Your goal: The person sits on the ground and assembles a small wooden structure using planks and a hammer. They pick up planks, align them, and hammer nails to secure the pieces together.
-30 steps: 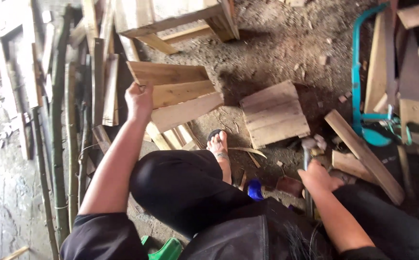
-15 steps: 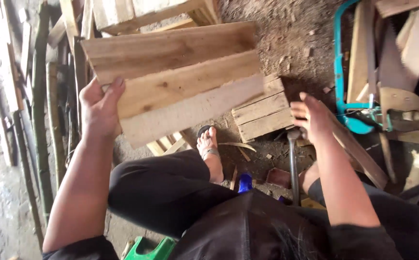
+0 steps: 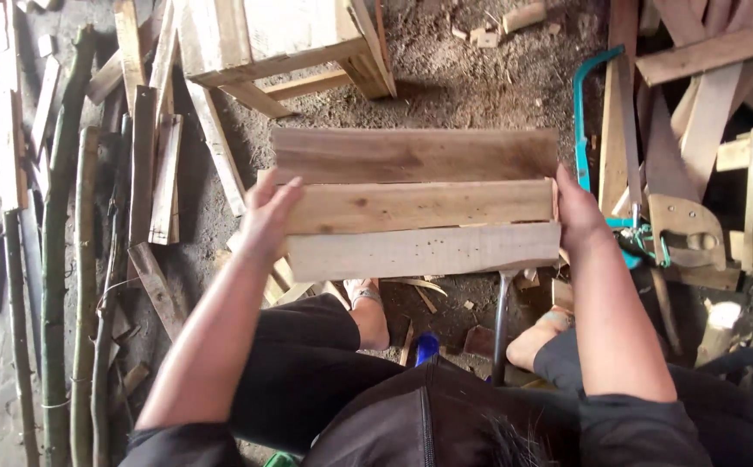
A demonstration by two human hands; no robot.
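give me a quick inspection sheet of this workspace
surface: bare dirt ground strewn with wood chips
job's things: panel of three planks held level at its two ends
clutter: wooden crate beyond; loose slats and poles left; handsaw, teal frame saw and boards right; a hammer handle, head hidden
grippers: left hand grips left end; right hand grips right end
cables: nothing seen
surroundings: person seated, dark clothes, sandalled foot under the panel
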